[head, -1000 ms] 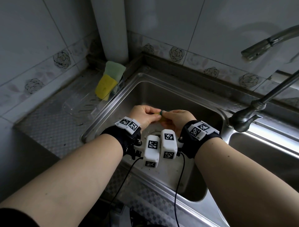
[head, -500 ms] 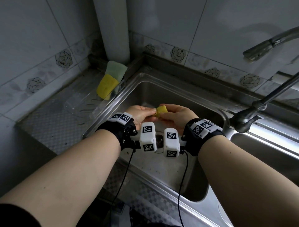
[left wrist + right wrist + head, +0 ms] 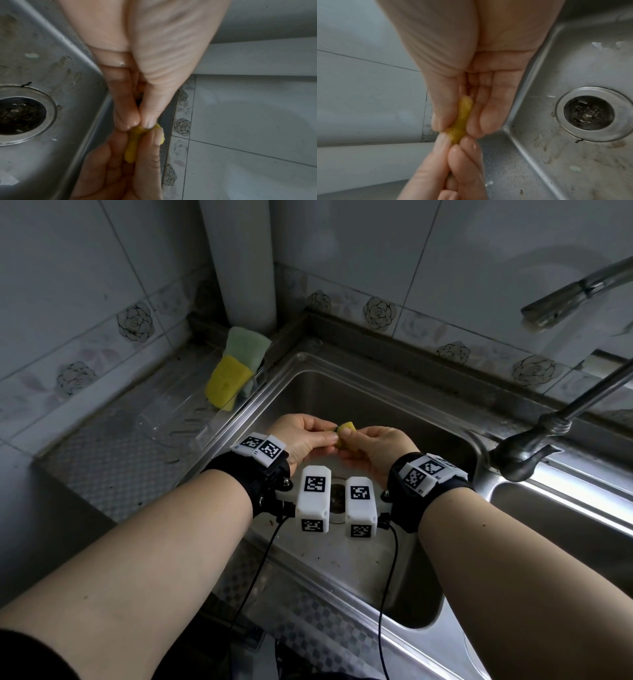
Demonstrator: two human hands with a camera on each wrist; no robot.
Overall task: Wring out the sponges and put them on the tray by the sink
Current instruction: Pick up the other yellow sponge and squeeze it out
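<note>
Both hands hold one small yellow sponge [image 3: 345,432] squeezed thin above the steel sink [image 3: 387,392]. My left hand [image 3: 308,436] pinches its left end between thumb and fingers; my right hand [image 3: 368,441] grips the right part. The left wrist view shows the crushed sponge [image 3: 135,143] between the left hand [image 3: 137,124] and the right hand's fingers. In the right wrist view the sponge [image 3: 460,121] sits between the right hand's [image 3: 455,127] thumb and fingers. A clear tray [image 3: 178,426] lies left of the sink, with a yellow sponge [image 3: 226,385] and a pale green sponge [image 3: 246,347] leaning at its far end.
The drain [image 3: 337,498] lies under my wrists in the basin. A faucet base [image 3: 524,450] and spout [image 3: 575,292] stand at the right, with a second basin [image 3: 565,518] beyond. A white pipe [image 3: 239,268] rises in the tiled corner behind the tray.
The hands rose slightly from the basin and kept squeezing; more of the yellow sponge now shows between the fingertips than one second ago.
</note>
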